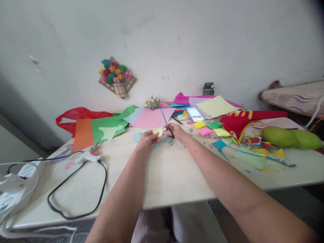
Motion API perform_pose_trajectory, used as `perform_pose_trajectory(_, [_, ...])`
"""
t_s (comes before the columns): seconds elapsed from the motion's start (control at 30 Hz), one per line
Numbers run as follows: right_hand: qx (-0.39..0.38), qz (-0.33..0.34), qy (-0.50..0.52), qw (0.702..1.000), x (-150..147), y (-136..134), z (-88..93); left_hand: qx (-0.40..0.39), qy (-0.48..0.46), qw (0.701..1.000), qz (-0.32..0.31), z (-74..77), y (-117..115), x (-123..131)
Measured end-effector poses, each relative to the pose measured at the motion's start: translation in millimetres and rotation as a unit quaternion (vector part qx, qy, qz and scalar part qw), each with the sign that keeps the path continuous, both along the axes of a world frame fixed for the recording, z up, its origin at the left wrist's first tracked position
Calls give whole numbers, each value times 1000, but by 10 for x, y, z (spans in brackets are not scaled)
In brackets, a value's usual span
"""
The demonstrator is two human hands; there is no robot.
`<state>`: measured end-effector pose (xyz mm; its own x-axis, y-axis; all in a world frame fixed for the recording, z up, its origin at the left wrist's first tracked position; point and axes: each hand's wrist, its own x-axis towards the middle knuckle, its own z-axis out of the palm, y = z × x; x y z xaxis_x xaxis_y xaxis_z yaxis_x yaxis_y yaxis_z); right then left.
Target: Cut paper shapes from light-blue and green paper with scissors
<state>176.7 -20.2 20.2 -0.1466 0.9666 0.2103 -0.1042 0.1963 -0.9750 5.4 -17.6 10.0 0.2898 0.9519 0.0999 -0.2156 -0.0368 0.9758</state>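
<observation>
My left hand (147, 137) pinches a small pale yellow paper piece (158, 131) above the table (167, 175). My right hand (177, 131) is closed around the black handles of a pair of scissors (167, 126), whose blades point up and away, right beside the yellow piece. Small blue and mixed paper scraps (164, 141) lie on the table just under both hands. A light blue cut-out (137, 137) rests to the left of my left hand.
Coloured paper sheets (154, 117) cover the back of the table, with foam pieces and cuttings (243, 141) on the right. A glue gun (87, 157) with a black cord (76, 192) lies at the left. A green gourd (291, 137) sits far right; a paper-flower basket (116, 77) hangs on the wall.
</observation>
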Motion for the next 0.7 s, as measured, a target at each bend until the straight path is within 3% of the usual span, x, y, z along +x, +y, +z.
perform_pose_trajectory(0.7, [11, -48, -7, 999, -36, 22, -7, 27, 43, 999, 6, -28, 11, 42])
